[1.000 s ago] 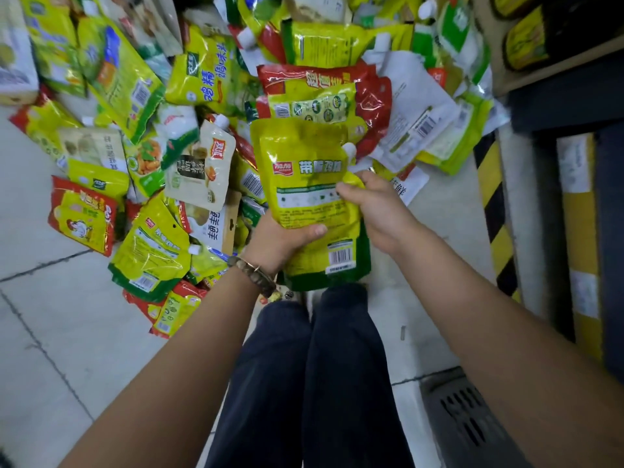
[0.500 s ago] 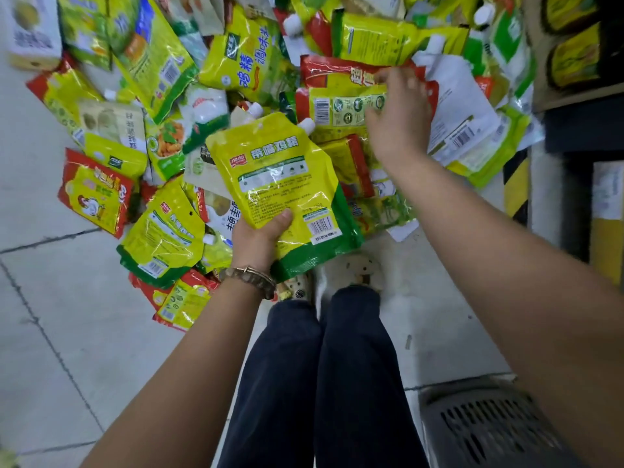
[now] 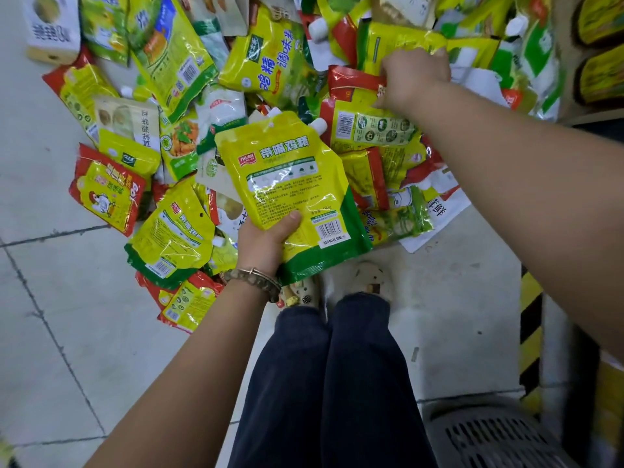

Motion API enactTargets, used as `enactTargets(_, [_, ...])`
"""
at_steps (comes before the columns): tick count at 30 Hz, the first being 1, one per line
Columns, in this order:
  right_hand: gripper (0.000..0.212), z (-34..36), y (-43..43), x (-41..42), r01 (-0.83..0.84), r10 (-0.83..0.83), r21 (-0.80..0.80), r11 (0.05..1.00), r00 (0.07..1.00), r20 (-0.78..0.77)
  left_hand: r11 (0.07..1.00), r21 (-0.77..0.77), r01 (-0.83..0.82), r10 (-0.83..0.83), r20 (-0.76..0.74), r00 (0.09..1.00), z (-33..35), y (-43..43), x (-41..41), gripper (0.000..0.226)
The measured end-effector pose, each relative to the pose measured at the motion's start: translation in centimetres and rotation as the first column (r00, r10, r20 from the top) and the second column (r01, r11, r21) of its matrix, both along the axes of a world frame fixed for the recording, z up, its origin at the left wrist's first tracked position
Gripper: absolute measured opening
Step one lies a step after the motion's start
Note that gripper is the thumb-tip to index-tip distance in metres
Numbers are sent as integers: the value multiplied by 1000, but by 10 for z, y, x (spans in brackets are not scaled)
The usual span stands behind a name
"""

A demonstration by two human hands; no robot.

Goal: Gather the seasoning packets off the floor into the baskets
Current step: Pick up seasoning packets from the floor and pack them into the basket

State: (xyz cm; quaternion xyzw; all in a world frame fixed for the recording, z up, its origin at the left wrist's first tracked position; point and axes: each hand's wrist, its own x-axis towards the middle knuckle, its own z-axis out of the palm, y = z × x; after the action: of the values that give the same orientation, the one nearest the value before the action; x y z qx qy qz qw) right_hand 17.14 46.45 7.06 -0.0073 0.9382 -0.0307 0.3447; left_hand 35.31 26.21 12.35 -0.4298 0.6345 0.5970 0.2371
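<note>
A heap of yellow, green and red seasoning packets (image 3: 270,62) covers the floor ahead of me. My left hand (image 3: 266,243) grips a large yellow spouted pouch (image 3: 290,184) by its lower left corner, thumb on its front, holding it above the heap. My right hand (image 3: 410,77) reaches farther out and pinches the top edge of a red and yellow packet (image 3: 368,126) lying in the pile. A grey slotted basket (image 3: 486,434) sits at the bottom right, beside my legs.
A white box (image 3: 50,28) lies at the heap's far left. A shelf with yellow bags (image 3: 601,45) stands on the right, with a black and yellow striped post (image 3: 530,332) below it. Bare grey floor tiles (image 3: 67,332) spread to the left.
My right hand let go of the yellow pouch and reached forward to a red and yellow packet in the pile. The left hand kept the pouch, shifting it slightly left.
</note>
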Motion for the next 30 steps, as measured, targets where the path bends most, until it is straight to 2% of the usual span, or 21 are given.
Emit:
enactTargets(4, [32, 7, 12, 9, 64, -64, -205, 977, 998, 4, 1000, 1, 10, -10, -13, 1000, 1, 1, -6, 27])
enactTargets(6, [18, 10, 23, 20, 194, -211, -355, 914, 977, -8, 1000, 1, 20, -20, -9, 1000, 4, 0, -7, 27])
enactTargets(8, [15, 18, 38, 31, 388, -464, -536, 750, 886, -7, 999, 5, 33, -33, -2, 999, 10, 1, -8, 26])
enactTargets(10, [25, 35, 56, 43, 517, -692, -689, 508, 721, 30, 998, 8, 62, -62, 0, 998, 21, 2, -10, 25])
enactTargets(12, [30, 56, 74, 60, 541, -824, -783, 306, 563, 67, 994, -1, 111, -111, -8, 994, 35, 4, -14, 23])
enactTargets(15, [31, 89, 95, 93, 499, -932, -861, 98, 348, 96, 980, -7, 200, -200, -17, 980, 62, 9, -19, 22])
enactTargets(17, [30, 113, 104, 119, 466, -969, -884, -28, 204, 138, 962, 22, 270, -269, -60, 961, 85, 14, -22, 22])
enactTargets(20, [23, 148, 111, 171, 485, -980, -861, -152, 41, 197, 915, 40, 403, -397, -107, 912, 123, 23, -24, 24])
enactTargets(25, [22, 216, 99, 286, 521, -953, -798, -302, -138, 270, 800, 101, 592, -581, -116, 805, 192, 51, -4, 22])
enactTargets(28, [18, 252, 90, 359, 464, -916, -792, -397, -258, 308, 719, 115, 685, -675, -119, 728, 221, 74, 21, 20])
enactTargets(30, [17, 266, 90, 411, 419, -875, -788, -451, -380, 298, 672, 129, 729, -720, -116, 684, 232, 97, 47, 34])
